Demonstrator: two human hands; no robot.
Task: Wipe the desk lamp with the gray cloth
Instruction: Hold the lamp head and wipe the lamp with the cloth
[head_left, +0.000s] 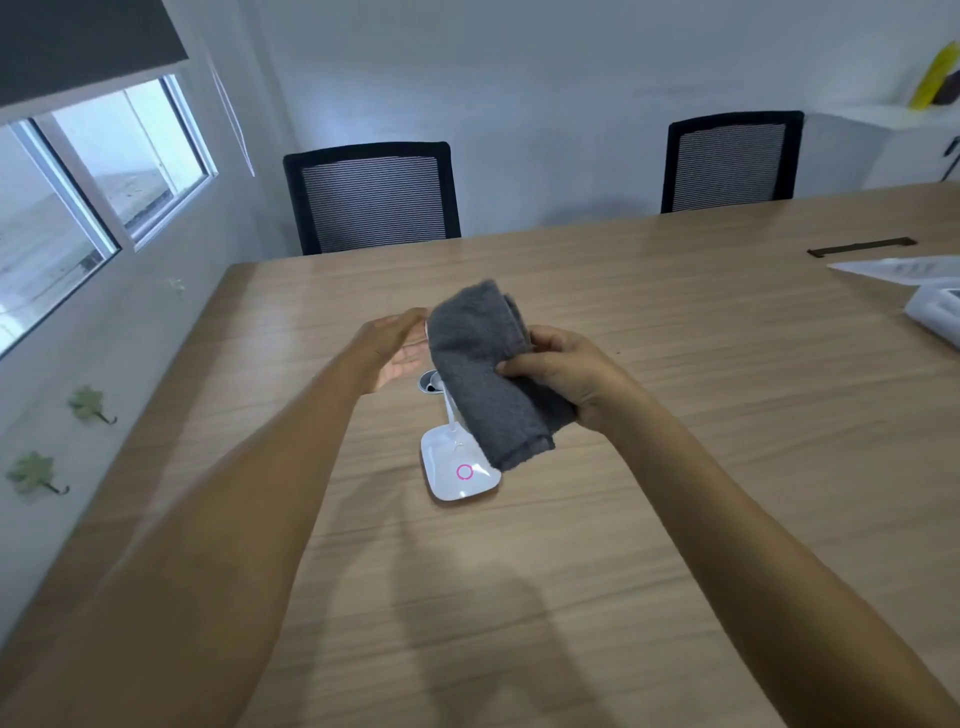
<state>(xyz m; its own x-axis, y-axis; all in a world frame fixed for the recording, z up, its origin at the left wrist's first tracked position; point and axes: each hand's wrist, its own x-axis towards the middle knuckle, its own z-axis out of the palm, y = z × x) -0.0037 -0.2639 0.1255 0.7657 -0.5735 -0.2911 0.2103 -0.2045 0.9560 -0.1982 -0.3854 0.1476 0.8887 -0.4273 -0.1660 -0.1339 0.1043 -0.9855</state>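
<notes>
- The right hand holds the gray cloth above the wooden worktop; its grip is closed on the cloth's right edge, thumb on top and fingers curled beneath.
- The cloth is folded into a thick strip that runs from the far end near the left hand down toward the lamp base, its lower end hanging over the base's far right corner.
- The left hand is open, palm turned toward the cloth, fingers spread flat; its grip holds nothing, and its fingertips sit just beside the cloth's upper left edge.
- The desk lamp stands on the worktop under the hands: a white square base with a pink ring on it, and a thin white neck rising behind the cloth. The lamp's head is hidden by the cloth.
- Two black mesh chairs stand at the far side of the worktop.
- White packaging lies at the right edge.
</notes>
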